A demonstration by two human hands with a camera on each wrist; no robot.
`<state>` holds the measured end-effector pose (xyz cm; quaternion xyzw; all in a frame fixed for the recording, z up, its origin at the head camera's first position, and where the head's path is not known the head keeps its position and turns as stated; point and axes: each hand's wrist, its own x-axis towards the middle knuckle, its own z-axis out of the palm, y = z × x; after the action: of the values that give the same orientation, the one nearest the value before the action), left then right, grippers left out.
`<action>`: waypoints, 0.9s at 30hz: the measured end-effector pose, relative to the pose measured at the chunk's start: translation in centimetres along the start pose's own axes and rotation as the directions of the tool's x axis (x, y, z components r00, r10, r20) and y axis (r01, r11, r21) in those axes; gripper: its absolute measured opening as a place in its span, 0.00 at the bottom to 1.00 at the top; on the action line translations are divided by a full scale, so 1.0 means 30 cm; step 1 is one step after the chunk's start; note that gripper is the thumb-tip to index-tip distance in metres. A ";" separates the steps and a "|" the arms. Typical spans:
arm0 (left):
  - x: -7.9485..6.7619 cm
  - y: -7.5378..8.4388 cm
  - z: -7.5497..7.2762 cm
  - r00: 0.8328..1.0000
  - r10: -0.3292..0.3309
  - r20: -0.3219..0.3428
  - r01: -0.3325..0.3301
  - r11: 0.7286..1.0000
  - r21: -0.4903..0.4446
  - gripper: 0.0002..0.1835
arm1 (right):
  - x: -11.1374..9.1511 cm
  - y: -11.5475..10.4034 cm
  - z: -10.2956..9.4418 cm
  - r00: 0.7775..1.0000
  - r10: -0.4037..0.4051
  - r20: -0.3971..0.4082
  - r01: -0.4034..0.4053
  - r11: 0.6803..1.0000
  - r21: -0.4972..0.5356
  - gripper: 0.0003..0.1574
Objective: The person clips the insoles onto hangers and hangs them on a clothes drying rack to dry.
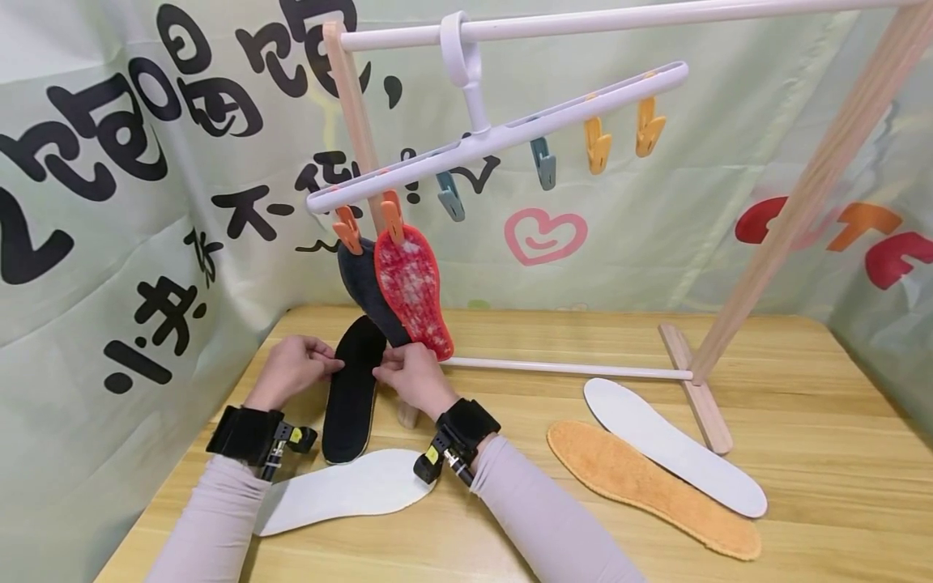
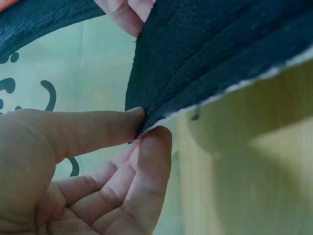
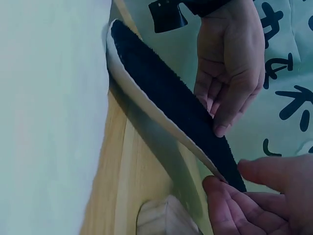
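A black insole (image 1: 353, 397) with a pale underside is held between both hands above the table's left part. My left hand (image 1: 297, 366) pinches its left edge between thumb and forefinger, as the left wrist view shows on the insole (image 2: 195, 54). At the opposite edge my right hand (image 1: 419, 376) pinches it with thumb and fingers; in the right wrist view the insole (image 3: 161, 93) slants between the two hands. Just above hang a dark insole (image 1: 364, 279) and a red-and-white insole (image 1: 410, 283), each from an orange clip (image 1: 392, 217) on the lilac hanger (image 1: 481, 146).
The hanger hooks over a white rod (image 1: 619, 19) of a wooden stand (image 1: 794, 202). Grey-blue clips (image 1: 543, 163) and yellow clips (image 1: 598, 146) hang without insoles. A white insole (image 1: 350, 492) lies in front; an orange insole (image 1: 649, 486) and another white insole (image 1: 678, 445) lie right.
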<state>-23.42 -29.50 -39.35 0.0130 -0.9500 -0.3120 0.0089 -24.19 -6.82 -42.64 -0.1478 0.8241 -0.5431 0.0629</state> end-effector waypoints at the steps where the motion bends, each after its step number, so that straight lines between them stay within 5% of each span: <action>1: 0.000 0.000 -0.001 1.000 -0.002 0.009 0.002 1.000 -0.005 0.16 | 0.000 -0.001 0.001 1.000 -0.003 -0.007 0.003 1.000 0.011 0.23; 10: -0.001 0.001 -0.018 0.996 -0.040 0.086 0.043 0.999 -0.031 0.23 | -0.005 -0.009 0.011 0.996 -0.011 -0.085 0.021 0.994 0.112 0.17; 16: -0.005 0.006 -0.022 0.992 -0.025 0.127 0.035 0.997 -0.074 0.18 | -0.012 -0.025 0.016 0.995 0.007 -0.103 0.017 0.972 0.234 0.13; 27: -0.013 0.016 -0.024 0.981 -0.006 0.192 0.041 0.983 -0.179 0.17 | -0.026 -0.055 0.006 0.991 -0.049 -0.124 0.064 0.991 0.121 0.13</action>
<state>-23.01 -29.53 -38.50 -0.0067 -0.9138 -0.3973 -0.0846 -23.11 -7.32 -41.26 -0.1336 0.7864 -0.6031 0.0066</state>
